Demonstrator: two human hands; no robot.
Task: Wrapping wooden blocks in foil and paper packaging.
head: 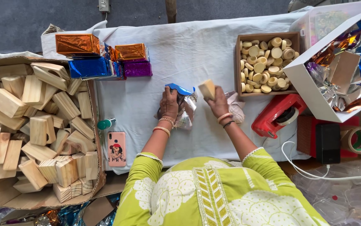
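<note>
My left hand [169, 102] presses down on a crumpled sheet of blue and silver foil wrap [184, 104] lying on the white cloth-covered table [189, 50]. My right hand [218, 102] grips a small pale wooden block [207, 88], held tilted just above the right edge of the foil. Both wrists wear bangles. Part of the foil is hidden under my left hand.
A cardboard box of wooden blocks [38, 129] sits at the left. Foil-wrapped blocks in orange, blue and purple [101, 58] lie at the back left. Round wooden discs fill a brown box [266, 62]. A red tape dispenser [274, 115], a phone [116, 148] and a white box of foil [344, 62] are nearby.
</note>
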